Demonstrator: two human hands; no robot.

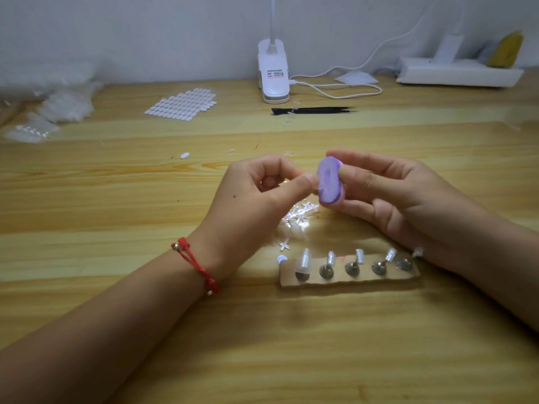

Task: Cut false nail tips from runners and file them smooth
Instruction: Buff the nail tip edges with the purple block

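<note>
The right hand [390, 193] grips a purple file block [330, 184] between thumb and fingers, its worn face turned toward the left hand so an edge can be drawn across it. The left hand [256, 196] is closed in a pinch, thumb and forefinger meeting right at the block; a nail tip is probably held there against the abrasive, but it is too small and pale to make out. Both hands hover above the table [116, 199], likely so dust and offcuts drop into one spot: a heap of clear cut runners [299, 217] lies directly below. Nearer the body a cardboard strip [350, 279] carries a row of small stands, one capped with a tip [304, 262], apparently where filed tips get parked. Farther back, black tweezers [315, 110] and a sheet of adhesive tabs [183, 104] lie within reach, and bags [52, 112] sit at far left, probably uncut stock. A clip lamp [273, 71] stands at the wall.
</note>
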